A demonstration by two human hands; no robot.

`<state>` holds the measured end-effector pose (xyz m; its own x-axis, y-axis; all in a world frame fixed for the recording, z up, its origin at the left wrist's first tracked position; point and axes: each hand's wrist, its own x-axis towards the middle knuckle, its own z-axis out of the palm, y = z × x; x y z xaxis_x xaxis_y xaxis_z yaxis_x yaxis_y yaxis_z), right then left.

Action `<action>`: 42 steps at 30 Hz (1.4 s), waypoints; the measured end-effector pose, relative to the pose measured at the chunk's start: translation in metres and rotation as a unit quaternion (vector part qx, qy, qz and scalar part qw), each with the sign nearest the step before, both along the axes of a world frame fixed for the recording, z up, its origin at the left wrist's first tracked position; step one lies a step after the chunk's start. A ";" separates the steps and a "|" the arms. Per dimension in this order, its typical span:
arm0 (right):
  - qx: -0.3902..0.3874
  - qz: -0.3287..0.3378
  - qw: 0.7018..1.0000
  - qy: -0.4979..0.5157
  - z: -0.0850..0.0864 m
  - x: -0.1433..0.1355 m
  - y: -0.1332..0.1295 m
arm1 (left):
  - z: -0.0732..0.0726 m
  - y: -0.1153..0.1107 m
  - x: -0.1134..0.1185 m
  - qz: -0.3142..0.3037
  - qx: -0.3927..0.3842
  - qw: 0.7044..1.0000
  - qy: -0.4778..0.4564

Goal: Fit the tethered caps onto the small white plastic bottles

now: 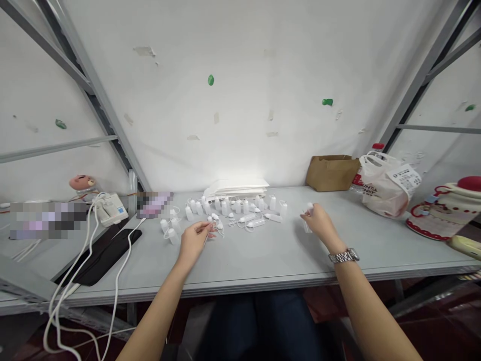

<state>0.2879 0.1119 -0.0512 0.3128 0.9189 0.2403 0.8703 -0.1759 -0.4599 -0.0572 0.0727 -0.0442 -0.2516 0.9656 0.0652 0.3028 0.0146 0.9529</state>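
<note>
- The right grip (pixel 320 224) is closed on a small translucent bottle (pixel 307 228), holding it over the right half of the grey surface (pixel 263 258), well apart from the others.
- The left grip (pixel 194 241) is narrow, fingertips drawn together just beside the small white caps (pixel 220 226); I cannot tell whether anything is pinched in it.
- Right of those caps, several capped bottles (pixel 256 223) lie on their sides, near the middle.
- Behind them, more bottles (pixel 225 206) stand upright in a loose row; a few others (pixel 173 236) stand to the left, near the left grip.
- Beyond the row, a stack of white sheets (pixel 236 189) lies at the far edge, by the wall (pixel 240 100).
- Far right: an open cardboard box (pixel 330 176), then a white plastic bag (pixel 383 188) and a red-topped container (pixel 445 210).
- Left: a black flat object (pixel 103 260), white cables (pixel 130 245) and a white boxy device (pixel 110 210).
</note>
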 end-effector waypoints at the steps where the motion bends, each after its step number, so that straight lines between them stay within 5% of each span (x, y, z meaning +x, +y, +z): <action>1: 0.016 0.004 1.000 0.008 0.001 0.000 0.001 | 0.000 0.000 0.000 0.000 0.001 1.000 -0.001; 18: 0.145 0.085 0.985 0.050 -0.003 -0.009 0.004 | -0.004 0.001 0.000 -0.012 0.013 1.000 -0.020; 25: 0.193 0.073 0.976 0.070 0.029 -0.022 -0.025 | 0.002 -0.004 0.004 -0.030 0.016 0.997 -0.063; 28: 0.111 0.169 0.964 0.171 0.047 -0.053 -0.056 | 0.008 -0.012 0.015 -0.054 0.019 0.994 -0.092; 33: -0.060 0.403 0.889 0.209 0.050 -0.113 -0.099 | 0.017 -0.033 0.037 -0.106 0.030 0.985 -0.132; 37: -0.124 0.405 0.879 0.217 0.035 -0.135 -0.104 | 0.023 -0.047 0.047 -0.132 0.031 0.976 -0.170; 42: -0.102 0.408 0.866 0.270 0.026 -0.141 -0.100 | 0.027 -0.055 0.053 -0.149 0.026 0.971 -0.187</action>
